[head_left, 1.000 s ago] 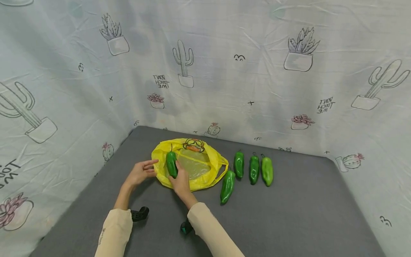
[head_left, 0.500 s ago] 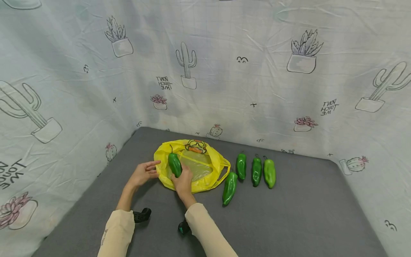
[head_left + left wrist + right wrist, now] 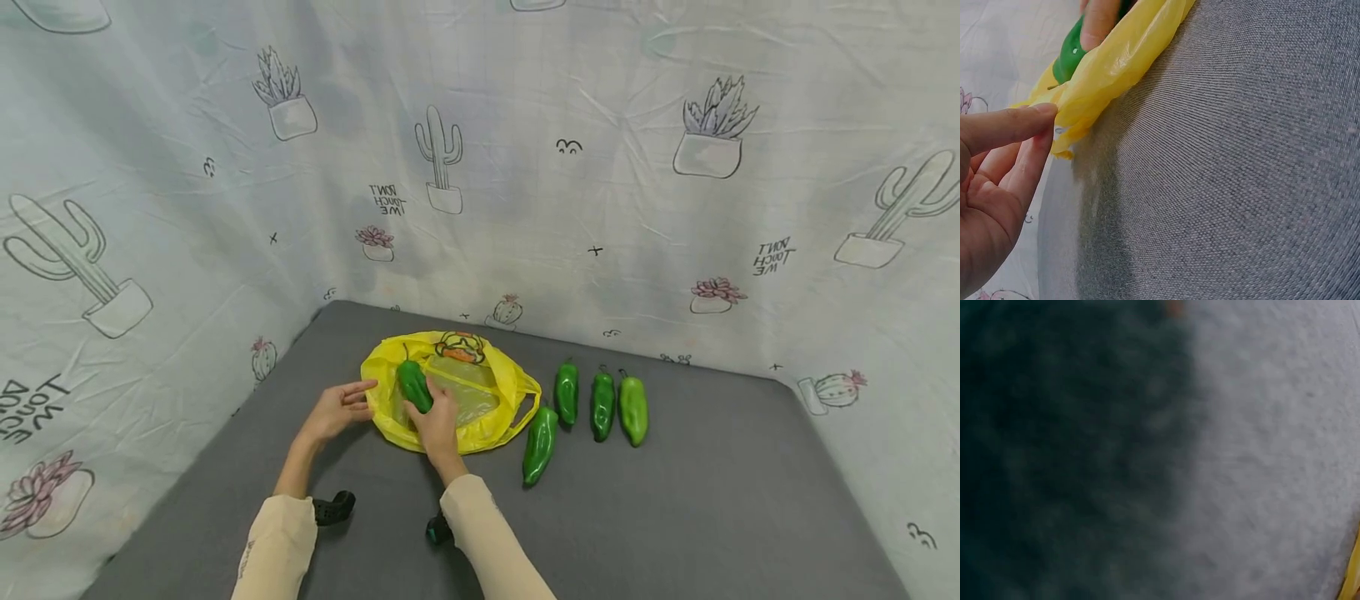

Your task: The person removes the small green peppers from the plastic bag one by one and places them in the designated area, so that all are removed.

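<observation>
A yellow plastic bag (image 3: pixel 491 432) lies with its mouth spread on the grey table. Over that mouth my right hand (image 3: pixel 440 421) grips a dark green pepper (image 3: pixel 413 385), its stem pointing away from me. My left hand (image 3: pixel 333 414) is at the bag's left rim; in the left wrist view the thumb and fingertips pinch the yellow plastic (image 3: pixel 1110 75). The gripped pepper (image 3: pixel 1071 55) shows there just behind the rim, partly covered by a right finger. In the right wrist view only blurred dark and grey areas show, with a sliver of yellow bag (image 3: pixel 1352 572) at lower right.
Right of the bag lie several more peppers: one close to its handle (image 3: pixel 540 446), then two dark green ones (image 3: pixel 566 393) and a lighter green one (image 3: pixel 633 410). A white curtain (image 3: pixel 525 167) with cactus drawings encloses the table (image 3: pixel 675 517).
The right hand has shifted the pepper slightly rightward over the bag mouth and tilted it. The left hand stays at the rim. The head view has shifted a little.
</observation>
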{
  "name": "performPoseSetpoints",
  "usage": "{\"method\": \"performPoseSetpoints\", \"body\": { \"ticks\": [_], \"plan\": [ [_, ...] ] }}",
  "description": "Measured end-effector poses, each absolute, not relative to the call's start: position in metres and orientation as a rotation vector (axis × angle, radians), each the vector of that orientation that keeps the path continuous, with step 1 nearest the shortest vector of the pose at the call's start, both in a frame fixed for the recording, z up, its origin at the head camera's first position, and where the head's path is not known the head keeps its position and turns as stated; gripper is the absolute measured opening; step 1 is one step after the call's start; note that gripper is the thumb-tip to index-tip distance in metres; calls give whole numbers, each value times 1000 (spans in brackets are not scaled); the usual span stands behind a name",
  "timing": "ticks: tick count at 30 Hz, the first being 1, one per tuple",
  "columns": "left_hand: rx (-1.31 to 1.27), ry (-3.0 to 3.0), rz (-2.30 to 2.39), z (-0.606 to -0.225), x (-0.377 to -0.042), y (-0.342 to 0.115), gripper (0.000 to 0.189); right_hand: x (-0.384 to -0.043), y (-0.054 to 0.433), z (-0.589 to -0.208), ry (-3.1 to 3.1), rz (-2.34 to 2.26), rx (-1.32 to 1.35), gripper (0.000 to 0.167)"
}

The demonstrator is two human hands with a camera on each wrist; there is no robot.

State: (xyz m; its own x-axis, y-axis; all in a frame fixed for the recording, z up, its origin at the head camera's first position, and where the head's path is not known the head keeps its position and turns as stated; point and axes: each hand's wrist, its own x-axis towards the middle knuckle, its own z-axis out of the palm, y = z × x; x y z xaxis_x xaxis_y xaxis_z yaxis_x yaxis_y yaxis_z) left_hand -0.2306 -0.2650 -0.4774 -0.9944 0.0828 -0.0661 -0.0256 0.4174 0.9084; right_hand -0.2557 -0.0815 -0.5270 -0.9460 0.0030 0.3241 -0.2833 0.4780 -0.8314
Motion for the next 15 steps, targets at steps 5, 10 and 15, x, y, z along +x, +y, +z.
{"method": "performPoseSetpoints", "body": {
  "ticks": [5, 10, 15],
  "plan": [
    [69, 2537, 1665, -479, -232, -264, 54, -256, -78, -528, -2383, 1463, 178, 53],
    [48, 2533, 1676, -480, -233, -264, 54, -256, -76, -530, -2228, 1489, 193, 45],
    [36, 2526, 1678, -480, -232, -266, 54, -253, -72, -529, -2074, 1579, 232, 42]
  ]
}}
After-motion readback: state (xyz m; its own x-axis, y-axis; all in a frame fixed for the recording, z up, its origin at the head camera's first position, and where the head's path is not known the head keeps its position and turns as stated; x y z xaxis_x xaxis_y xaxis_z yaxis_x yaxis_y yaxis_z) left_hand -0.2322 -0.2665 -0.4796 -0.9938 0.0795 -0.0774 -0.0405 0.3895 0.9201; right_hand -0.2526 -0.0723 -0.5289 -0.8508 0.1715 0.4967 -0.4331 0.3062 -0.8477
